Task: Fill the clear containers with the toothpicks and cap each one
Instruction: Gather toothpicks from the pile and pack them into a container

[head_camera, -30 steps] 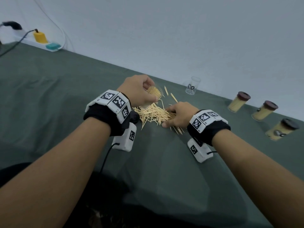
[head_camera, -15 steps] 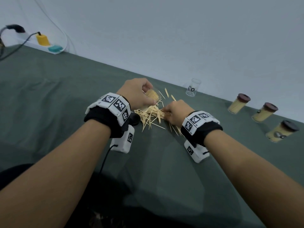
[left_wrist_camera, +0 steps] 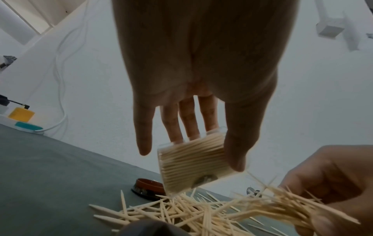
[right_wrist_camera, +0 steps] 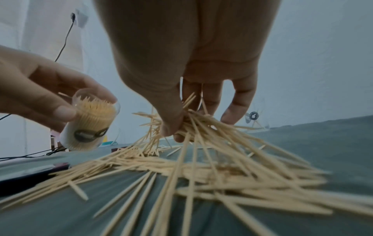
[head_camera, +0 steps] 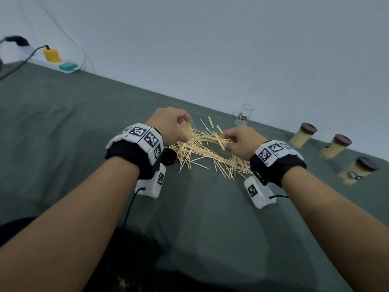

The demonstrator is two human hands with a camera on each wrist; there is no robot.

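Note:
My left hand grips a clear container packed with toothpicks, tilted with its open mouth toward the right hand; it shows too in the right wrist view as the container. My right hand pinches a bunch of toothpicks lifted just above the loose toothpick pile on the grey-green cloth. A dark brown cap lies on the cloth under the left wrist. An empty clear container stands by the wall.
Three filled, brown-capped containers stand in a row at the right along the wall. A power strip with a yellow plug and cables sits at the far left. The table cloth stretches left and toward me.
My right hand has risen from the pile with a bunch of toothpicks pinched in it and shifted toward the held container. The left hand stays on its container.

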